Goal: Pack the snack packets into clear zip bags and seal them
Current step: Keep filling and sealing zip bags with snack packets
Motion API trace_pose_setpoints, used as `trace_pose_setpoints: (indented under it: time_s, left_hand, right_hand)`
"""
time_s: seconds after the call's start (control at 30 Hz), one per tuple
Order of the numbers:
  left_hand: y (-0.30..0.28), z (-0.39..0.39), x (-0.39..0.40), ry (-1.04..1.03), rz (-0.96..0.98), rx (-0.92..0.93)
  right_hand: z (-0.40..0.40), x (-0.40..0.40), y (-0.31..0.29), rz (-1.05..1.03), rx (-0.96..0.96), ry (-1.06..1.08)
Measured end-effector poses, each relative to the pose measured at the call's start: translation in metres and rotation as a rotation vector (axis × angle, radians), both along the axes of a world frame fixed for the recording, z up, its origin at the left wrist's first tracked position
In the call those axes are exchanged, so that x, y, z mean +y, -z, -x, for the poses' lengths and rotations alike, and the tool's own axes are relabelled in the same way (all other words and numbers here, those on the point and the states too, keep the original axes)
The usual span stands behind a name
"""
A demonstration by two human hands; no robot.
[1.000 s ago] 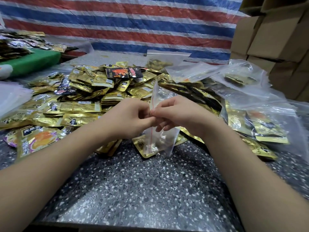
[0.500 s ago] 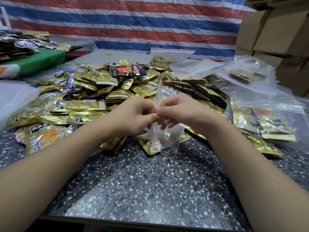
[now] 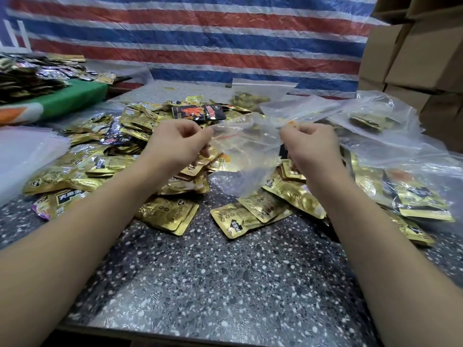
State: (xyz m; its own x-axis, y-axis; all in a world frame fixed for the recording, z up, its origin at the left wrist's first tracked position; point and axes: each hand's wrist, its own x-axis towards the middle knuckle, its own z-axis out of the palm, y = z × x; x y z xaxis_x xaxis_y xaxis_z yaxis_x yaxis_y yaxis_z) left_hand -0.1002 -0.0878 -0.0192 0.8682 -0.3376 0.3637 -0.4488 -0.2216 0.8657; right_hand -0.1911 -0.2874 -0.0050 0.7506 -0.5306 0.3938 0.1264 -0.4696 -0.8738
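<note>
holding clear zip bag (image 3: 246, 156) apart

We are seeing two bare forearms coming in from the lower corners of the frame, no sleeves showing. The left hand (image 3: 179, 144) and right hand (image 3: 310, 146) are showing short, unpainted nails.

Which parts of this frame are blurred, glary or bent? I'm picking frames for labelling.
Head view: the clear zip bag is smeared with motion blur between left hand and right hand; gold packets throw glare; wide-angle bending stretches the forearms.
</note>
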Motion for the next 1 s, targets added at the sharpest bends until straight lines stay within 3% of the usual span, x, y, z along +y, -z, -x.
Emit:
trace_pose_setpoints:
  time_s: [0.1,0.2,0.3,0.37,0.5,0.73,0.77,0.83,0.9,1.0]
  left_hand:
    - [0.005,0.007,-0.004,-0.031,-0.113,-0.178]
    - [0.004,0.018,-0.005,-0.064,-0.061,-0.461]
    - [0.001,0.029,-0.006,0.152,-0.062,-0.595]
    - [0.004,0.034,-0.007,0.285,-0.201,-0.575]
    - [0.011,0.035,-0.010,0.271,-0.535,-0.601]
    - [0.003,0.010,0.000,0.042,-0.352,-0.471]
    - [0.002,0.006,0.002,0.005,-0.314,-0.481]
    - [-0.001,-0.001,0.006,-0.073,-0.223,-0.518]
    - [-0.002,-0.004,0.009,-0.147,-0.161,-0.575]
    - [-0.003,-0.006,0.010,-0.219,-0.158,-0.636]
  right_hand:
    - [-0.002,0.006,0.005,0.041,0.029,0.003]
    - [-0.004,0.008,0.007,0.061,0.020,0.013]
    - [-0.005,0.010,0.009,0.037,0.021,-0.009]
    - [-0.006,0.011,0.010,0.005,0.023,-0.034]
    - [-0.008,0.012,0.011,-0.092,0.068,-0.053]
    - [-0.006,0.001,-0.003,-0.221,0.082,-0.096]
    - [-0.006,-0.002,-0.004,-0.149,0.079,-0.039]
    - [-0.003,-0.010,-0.004,0.217,0.144,0.097]
    - [0.002,-0.015,-0.002,0.592,0.336,0.100]
    - [0.006,-0.012,-0.001,0.838,0.714,-0.034]
